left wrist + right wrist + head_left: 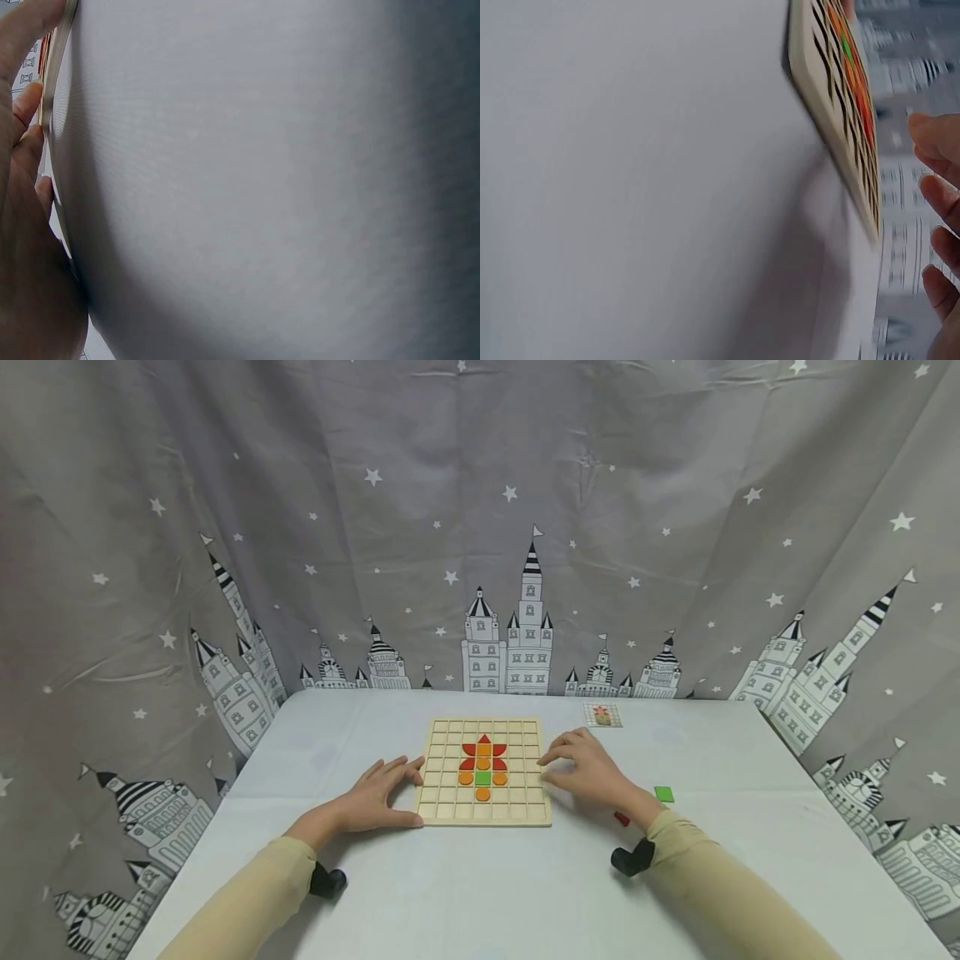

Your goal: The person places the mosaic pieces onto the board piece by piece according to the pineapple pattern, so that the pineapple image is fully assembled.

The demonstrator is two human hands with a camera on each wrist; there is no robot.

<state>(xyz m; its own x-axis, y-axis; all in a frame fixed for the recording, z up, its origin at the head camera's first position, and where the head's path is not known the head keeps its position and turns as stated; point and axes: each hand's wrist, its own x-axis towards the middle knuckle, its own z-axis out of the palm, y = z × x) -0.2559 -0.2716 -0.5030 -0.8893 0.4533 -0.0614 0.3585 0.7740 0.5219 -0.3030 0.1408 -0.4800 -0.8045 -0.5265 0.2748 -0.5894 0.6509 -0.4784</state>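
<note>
A square wooden grid board (442,814) lies on the white table in the head view. Set in its cells are orange discs (483,794), an orange square (483,749), a green square (483,777), several curved red pieces (499,764) and a red triangle (484,739). My left hand (375,797) is at the board's left side, thumb by the near corner and fingertips along the edge. Beside the right edge is my right hand (588,770), fingers loosely bent. In the right wrist view, that hand's fingers (939,196) look apart from the board, with nothing visible between them.
A small pattern card (602,715) lies beyond the board, to the right. Near my right wrist are a loose green square (663,794) and a red piece (622,818), partly covered by the arm. A grey curtain (420,527) printed with castles hangs behind the table.
</note>
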